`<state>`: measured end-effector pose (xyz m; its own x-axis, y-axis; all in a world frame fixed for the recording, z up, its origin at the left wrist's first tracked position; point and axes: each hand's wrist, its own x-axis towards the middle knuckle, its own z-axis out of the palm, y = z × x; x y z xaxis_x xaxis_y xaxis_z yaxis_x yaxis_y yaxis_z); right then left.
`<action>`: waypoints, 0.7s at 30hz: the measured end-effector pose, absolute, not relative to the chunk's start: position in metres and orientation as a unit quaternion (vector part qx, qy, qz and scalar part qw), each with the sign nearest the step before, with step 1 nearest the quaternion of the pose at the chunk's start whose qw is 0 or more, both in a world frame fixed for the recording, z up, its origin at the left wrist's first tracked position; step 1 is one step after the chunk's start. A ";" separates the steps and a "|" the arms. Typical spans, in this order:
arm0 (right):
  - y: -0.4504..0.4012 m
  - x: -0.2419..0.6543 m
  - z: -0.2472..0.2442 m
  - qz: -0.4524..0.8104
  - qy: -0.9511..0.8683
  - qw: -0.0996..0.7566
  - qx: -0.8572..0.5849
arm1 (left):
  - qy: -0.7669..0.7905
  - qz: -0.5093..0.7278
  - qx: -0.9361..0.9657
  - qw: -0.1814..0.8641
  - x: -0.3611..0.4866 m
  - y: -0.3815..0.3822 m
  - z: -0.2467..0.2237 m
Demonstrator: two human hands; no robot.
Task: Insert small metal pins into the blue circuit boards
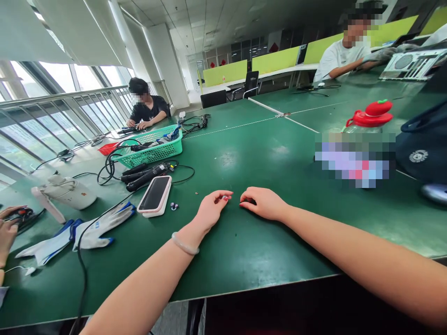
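Observation:
My left hand rests on the green table, fingers loosely bent and slightly apart, nothing visible in it. A pale bangle circles that wrist. Just to its right, without touching it, my right hand lies with curved fingers and a small gap between thumb and fingers. No object shows in it. Left of my left hand are a phone in a pink case and a small dark trinket. White and blue gloves lie further left.
Black cables and dark handheld devices lie before a green basket. A white jug stands left, near another person's hand. A red-lidded bottle and dark bag are right. Two people sit across.

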<state>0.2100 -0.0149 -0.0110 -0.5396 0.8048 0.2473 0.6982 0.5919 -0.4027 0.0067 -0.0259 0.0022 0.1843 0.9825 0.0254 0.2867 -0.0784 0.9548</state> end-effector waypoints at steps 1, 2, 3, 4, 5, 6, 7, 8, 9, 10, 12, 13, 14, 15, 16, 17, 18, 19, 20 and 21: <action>-0.014 0.210 -0.011 0.135 -0.868 0.206 -0.431 | 0.502 0.392 0.612 0.469 0.010 -0.029 0.004; -0.014 0.211 -0.011 0.141 -0.867 0.207 -0.430 | 0.501 0.396 0.601 0.480 0.013 -0.031 0.006; -0.013 0.211 -0.010 0.146 -0.867 0.207 -0.429 | 0.505 0.403 0.591 0.483 0.014 -0.031 0.007; -0.013 0.212 -0.010 0.153 -0.866 0.208 -0.428 | 0.514 0.412 0.582 0.477 0.014 -0.031 0.008; -0.013 0.213 -0.009 0.159 -0.866 0.210 -0.426 | 0.526 0.423 0.576 0.461 0.013 -0.029 0.009; -0.012 0.214 -0.008 0.168 -0.864 0.213 -0.424 | 0.541 0.434 0.574 0.435 0.010 -0.026 0.010; -0.012 0.215 -0.008 0.179 -0.861 0.218 -0.423 | 0.558 0.447 0.574 0.399 0.007 -0.022 0.011; -0.011 0.217 -0.007 0.192 -0.857 0.222 -0.423 | 0.574 0.458 0.576 0.358 0.002 -0.017 0.012; -0.011 0.218 -0.005 0.205 -0.852 0.228 -0.425 | 0.588 0.468 0.579 0.317 -0.004 -0.011 0.012; -0.011 0.220 -0.004 0.219 -0.846 0.233 -0.427 | 0.599 0.476 0.579 0.281 -0.011 -0.004 0.011; -0.011 0.222 -0.002 0.241 -0.837 0.239 -0.429 | 0.608 0.479 0.568 0.280 -0.022 0.008 0.009; -0.011 0.223 -0.001 0.248 -0.834 0.241 -0.429 | 0.608 0.479 0.557 0.301 -0.026 0.013 0.006; -0.011 0.223 0.000 0.253 -0.833 0.241 -0.429 | 0.604 0.478 0.549 0.324 -0.029 0.017 0.004; -0.012 0.223 0.000 0.256 -0.832 0.240 -0.429 | 0.594 0.478 0.546 0.346 -0.029 0.018 0.002; -0.012 0.223 0.001 0.258 -0.833 0.237 -0.429 | 0.582 0.480 0.544 0.366 -0.027 0.018 0.000; -0.012 0.223 0.001 0.259 -0.834 0.235 -0.428 | 0.569 0.480 0.546 0.385 -0.022 0.015 -0.001; -0.012 0.222 0.000 0.259 -0.835 0.231 -0.428 | 0.557 0.475 0.551 0.402 -0.016 0.011 -0.001; -0.012 0.222 0.000 0.259 -0.836 0.228 -0.426 | 0.548 0.462 0.557 0.419 -0.009 0.006 0.000; -0.012 0.222 -0.001 0.259 -0.838 0.225 -0.424 | 0.541 0.446 0.561 0.441 -0.001 -0.001 0.001; -0.012 0.221 -0.002 0.256 -0.841 0.222 -0.422 | 0.531 0.436 0.558 0.465 0.008 -0.008 0.003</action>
<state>0.2215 -0.0121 -0.0017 -0.5453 0.8233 0.1578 0.5962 0.5132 -0.6174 0.0076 -0.0079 0.0034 0.0563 0.9984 -0.0065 0.1868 -0.0041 0.9824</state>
